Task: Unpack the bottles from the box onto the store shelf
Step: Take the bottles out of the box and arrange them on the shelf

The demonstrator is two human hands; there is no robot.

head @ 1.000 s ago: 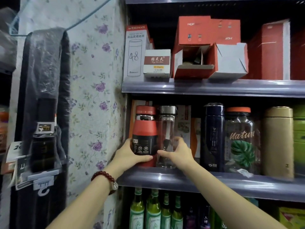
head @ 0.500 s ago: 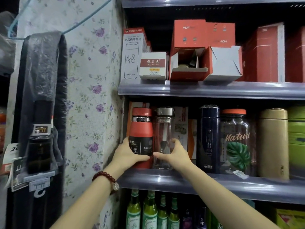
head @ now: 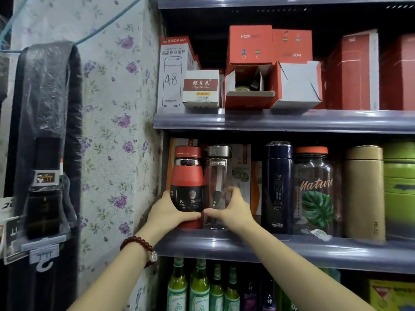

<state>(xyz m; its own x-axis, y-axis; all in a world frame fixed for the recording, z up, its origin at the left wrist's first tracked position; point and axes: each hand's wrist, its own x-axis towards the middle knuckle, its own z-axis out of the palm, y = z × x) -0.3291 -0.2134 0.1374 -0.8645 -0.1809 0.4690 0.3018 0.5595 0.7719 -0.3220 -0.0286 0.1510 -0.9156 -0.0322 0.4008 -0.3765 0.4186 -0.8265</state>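
Note:
A red and black bottle (head: 187, 176) stands upright at the left end of the middle shelf (head: 292, 250). My left hand (head: 167, 213) grips its lower part, thumb across the black label. Right beside it stands a clear glass bottle with a steel lid (head: 217, 173). My right hand (head: 232, 208) curls round the base of that glass bottle, fingers behind it and thumb in front. Both bottles rest on the shelf and touch each other. On the upper shelf lies an open red box (head: 249, 86) with something inside.
A dark blue flask (head: 278, 187), a clear "Nature" jar (head: 314, 191), a gold flask (head: 365, 191) and a green container (head: 399, 187) fill the shelf to the right. Boxes crowd the upper shelf (head: 292, 121). Green bottles (head: 197, 288) stand below. A floral wall (head: 116, 131) is at the left.
The red bottle has turned in my left hand, showing more of its label front. Both hands stay on the two bottles; the view has shifted slightly.

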